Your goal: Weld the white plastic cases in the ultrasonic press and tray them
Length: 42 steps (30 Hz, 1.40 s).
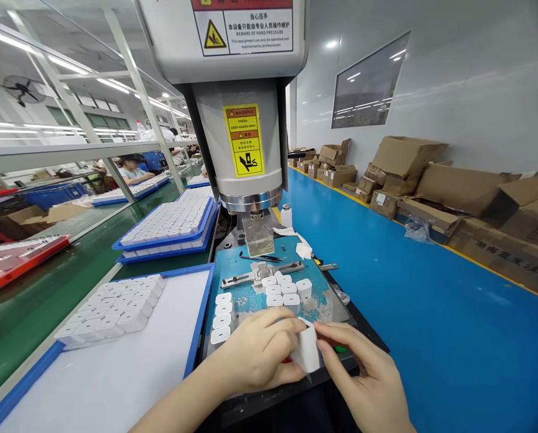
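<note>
Near the front edge of the press table, my left hand (pixel 269 346) is closed on a small white housing (pixel 310 350). The thumb and index finger of my right hand (pixel 363 373) pinch the same piece from its right side. Thin, whitish material shows along its lower left edge; whether it is film or cloth I cannot tell. Just beyond my hands stands a group of white housings (pixel 289 288) on the teal press plate (pixel 246 299). A row of similar blocks (pixel 222 319) lines the plate's left side, close to my left wrist.
Overhead hangs the press head (pixel 251 138), its clear block (pixel 259 236) above a metal fixture (pixel 262 273). A black hex key (pixel 260 257) lies behind that. At left are a blue-rimmed tray (pixel 160 355) with white housings and stacked full trays (pixel 167 222). Cardboard boxes (pixel 458 192) line the wall.
</note>
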Tool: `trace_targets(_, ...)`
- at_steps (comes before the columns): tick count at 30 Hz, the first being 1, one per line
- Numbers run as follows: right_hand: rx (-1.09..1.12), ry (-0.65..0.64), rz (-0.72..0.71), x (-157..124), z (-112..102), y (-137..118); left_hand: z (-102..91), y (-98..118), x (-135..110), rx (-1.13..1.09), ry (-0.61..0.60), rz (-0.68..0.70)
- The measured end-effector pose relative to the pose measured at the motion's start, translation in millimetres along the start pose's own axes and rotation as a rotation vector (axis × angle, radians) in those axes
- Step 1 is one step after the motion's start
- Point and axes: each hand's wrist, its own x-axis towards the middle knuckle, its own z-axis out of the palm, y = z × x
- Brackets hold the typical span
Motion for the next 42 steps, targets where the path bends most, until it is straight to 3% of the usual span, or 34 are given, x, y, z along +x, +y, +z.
trace_targets(4, -0.003, 0.016, 0.013, -4, 0, 1, 0.1, 0, -1, -0.036, -0.020, -0.040)
trace_targets(10, 0.044, -0.119, 0.242, -8, 3, 0, -0.4, -2, -4, 0.119, -0.041, 0.021)
trace_targets(19, -0.108, -0.016, 0.105, -14, 11, 0, 1.5, 1, -3, 0.161, 0.019, 0.018)
trace_targets(27, -0.004, -0.093, 0.240, -14, 11, 0, 2.1, 3, -2, 0.208, 0.024, 0.032)
trace_targets(42, 0.013, -0.128, 0.230, -11, 13, 1, 11.0, -6, -7, 0.207, 0.012, 0.010)
